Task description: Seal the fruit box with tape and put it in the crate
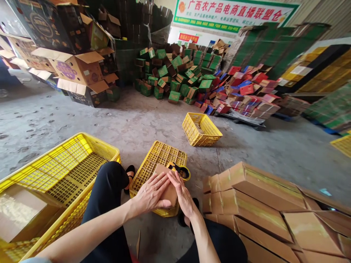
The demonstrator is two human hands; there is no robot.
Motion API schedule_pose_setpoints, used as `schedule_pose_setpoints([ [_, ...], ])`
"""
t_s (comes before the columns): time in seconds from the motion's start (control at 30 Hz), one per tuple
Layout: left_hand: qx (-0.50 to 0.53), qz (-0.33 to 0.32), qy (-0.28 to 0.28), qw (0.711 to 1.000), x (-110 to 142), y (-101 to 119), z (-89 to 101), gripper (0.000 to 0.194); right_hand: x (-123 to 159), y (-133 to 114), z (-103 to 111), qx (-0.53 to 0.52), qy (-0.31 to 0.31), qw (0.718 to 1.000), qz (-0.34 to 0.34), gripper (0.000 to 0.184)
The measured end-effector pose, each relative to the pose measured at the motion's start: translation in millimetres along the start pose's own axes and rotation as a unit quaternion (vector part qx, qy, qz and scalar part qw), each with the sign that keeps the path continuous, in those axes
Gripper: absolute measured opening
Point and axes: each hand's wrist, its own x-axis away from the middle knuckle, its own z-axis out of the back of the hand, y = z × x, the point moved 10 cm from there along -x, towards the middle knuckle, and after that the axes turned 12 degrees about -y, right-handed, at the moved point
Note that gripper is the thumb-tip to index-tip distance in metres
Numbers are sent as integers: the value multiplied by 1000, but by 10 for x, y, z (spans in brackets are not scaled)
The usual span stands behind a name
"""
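Note:
Between my knees a small brown cardboard box [172, 195] lies on an overturned yellow plastic crate [158, 153]. My left hand [152, 191] rests flat over the box's top, its fingers stretched and the thumb pointing right. Along the right edge of the box lies my right hand [182, 193], fingers straight and extended, their tips close to those of my left hand. Just beyond the fingertips, a yellow and black tape dispenser [186, 171] sits on the crate. My hands cover much of the box, so its flaps cannot be made out.
At left, a large yellow crate [78, 140] contains a taped carton [20, 212]. Flat brown cartons [263, 204] are stacked on the right. Another yellow crate [201, 133] stands ahead on the concrete floor. Farther back are heaped green boxes [175, 86] and red boxes [246, 89].

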Motion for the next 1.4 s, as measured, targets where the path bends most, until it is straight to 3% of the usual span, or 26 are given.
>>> schedule_pose_setpoints([
  [0.2, 18, 6, -3, 1000, 182, -112, -22, 95, 306, -6, -164, 77, -5, 997, -1, 71],
  [0.47, 58, -28, -25, 998, 326, -109, -28, 93, 491, -101, -309, 196, -2, 980, 38, 98],
  [0.8, 64, -7, -37, 997, 355, -256, 1, 85, 550, -180, -262, 241, 126, 959, 84, 72],
  [1.07, 79, -7, -32, 996, 368, -266, -22, 86, 766, -345, -500, 288, 234, 924, 89, 58],
  [1.23, 64, -9, -7, 998, 381, -153, -6, 82, 663, -432, -529, 268, 188, 941, 82, 52],
  [1.4, 61, -23, 3, 998, 466, -63, 16, 71, 509, -396, -474, 258, 153, 953, 39, 60],
])
